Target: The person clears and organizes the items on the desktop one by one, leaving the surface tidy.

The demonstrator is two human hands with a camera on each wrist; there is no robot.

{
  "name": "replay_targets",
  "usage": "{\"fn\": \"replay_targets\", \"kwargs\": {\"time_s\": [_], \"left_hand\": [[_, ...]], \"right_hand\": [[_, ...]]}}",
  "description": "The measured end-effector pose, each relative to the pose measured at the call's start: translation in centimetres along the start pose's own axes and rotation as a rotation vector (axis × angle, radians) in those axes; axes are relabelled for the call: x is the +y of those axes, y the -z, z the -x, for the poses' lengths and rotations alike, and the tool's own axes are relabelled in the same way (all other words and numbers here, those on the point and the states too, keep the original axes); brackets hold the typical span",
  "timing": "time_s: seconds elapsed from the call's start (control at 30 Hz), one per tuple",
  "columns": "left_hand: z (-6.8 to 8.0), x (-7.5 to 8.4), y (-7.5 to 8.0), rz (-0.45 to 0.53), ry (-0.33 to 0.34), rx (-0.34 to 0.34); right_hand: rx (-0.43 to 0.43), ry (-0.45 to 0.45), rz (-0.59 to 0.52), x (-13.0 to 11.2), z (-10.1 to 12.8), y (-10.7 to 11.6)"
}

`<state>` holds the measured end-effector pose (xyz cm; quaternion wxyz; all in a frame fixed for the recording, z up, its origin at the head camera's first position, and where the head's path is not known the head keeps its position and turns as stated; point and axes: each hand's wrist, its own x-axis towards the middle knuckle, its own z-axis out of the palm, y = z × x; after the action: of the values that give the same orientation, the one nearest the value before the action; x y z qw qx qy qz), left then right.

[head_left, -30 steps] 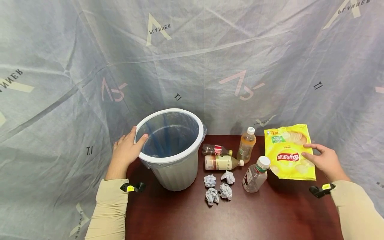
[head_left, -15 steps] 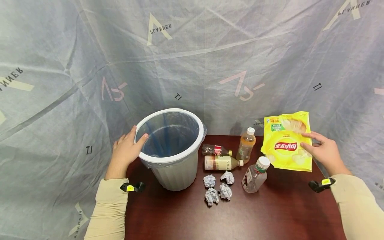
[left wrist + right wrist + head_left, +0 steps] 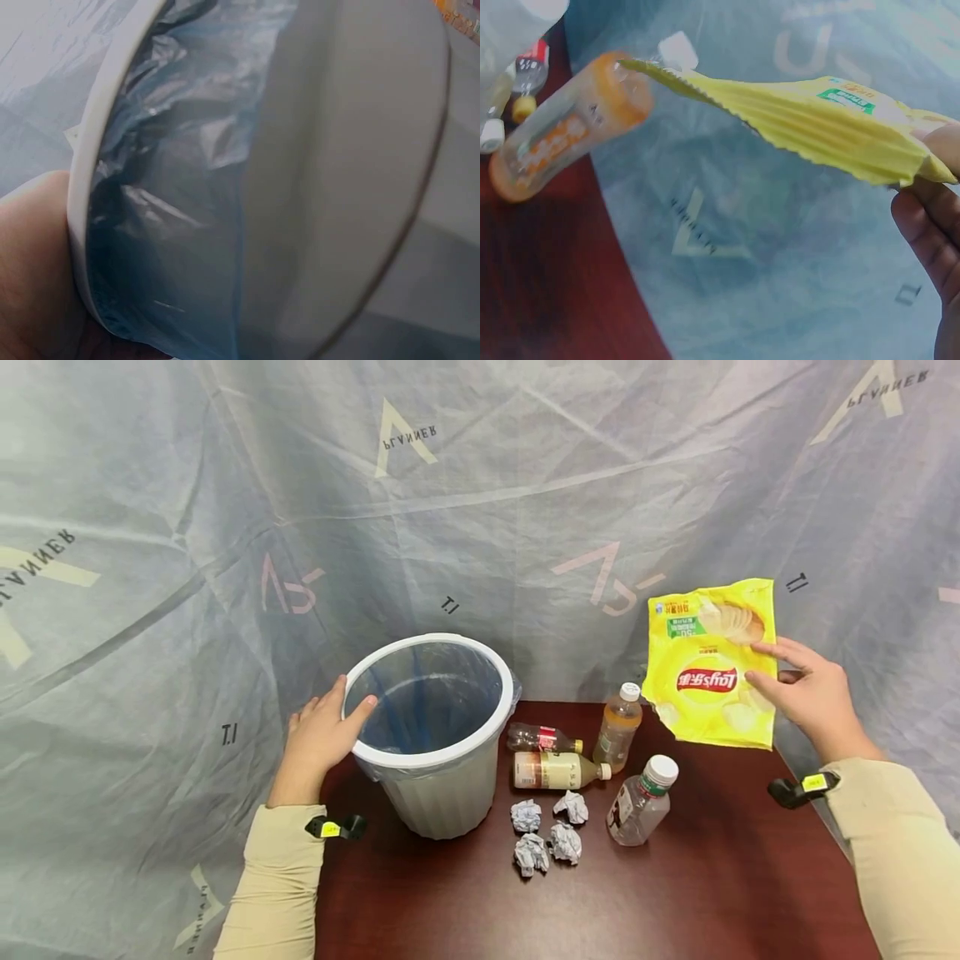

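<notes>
Yellow chip bag [image 3: 711, 664] held above table edge [image 3: 783, 768].

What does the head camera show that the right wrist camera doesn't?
Only the head view shows the left hand gripping the rim of the lined white bin, four crumpled paper balls and the clear white-capped bottle. Only the right wrist view shows the chip bag's crimped edge side-on. Both show the right hand holding the yellow chip bag above the table, plus the orange drink bottle.
</notes>
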<state>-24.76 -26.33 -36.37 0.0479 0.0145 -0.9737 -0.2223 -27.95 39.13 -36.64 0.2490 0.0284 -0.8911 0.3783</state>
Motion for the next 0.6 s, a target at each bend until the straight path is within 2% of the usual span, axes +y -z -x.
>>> {"fn": "replay_targets", "kwargs": {"time_s": [0.3,0.6], "left_hand": [[-0.3,0.8,-0.4,0.007,-0.013,-0.022],[-0.7,1.0,-0.9,0.01,-0.01,-0.016]], "right_hand": [[0.044,0.102,-0.062,-3.3,-1.4,-0.3],[0.046,0.134,-0.151,-6.3,-3.1,-0.9]]}}
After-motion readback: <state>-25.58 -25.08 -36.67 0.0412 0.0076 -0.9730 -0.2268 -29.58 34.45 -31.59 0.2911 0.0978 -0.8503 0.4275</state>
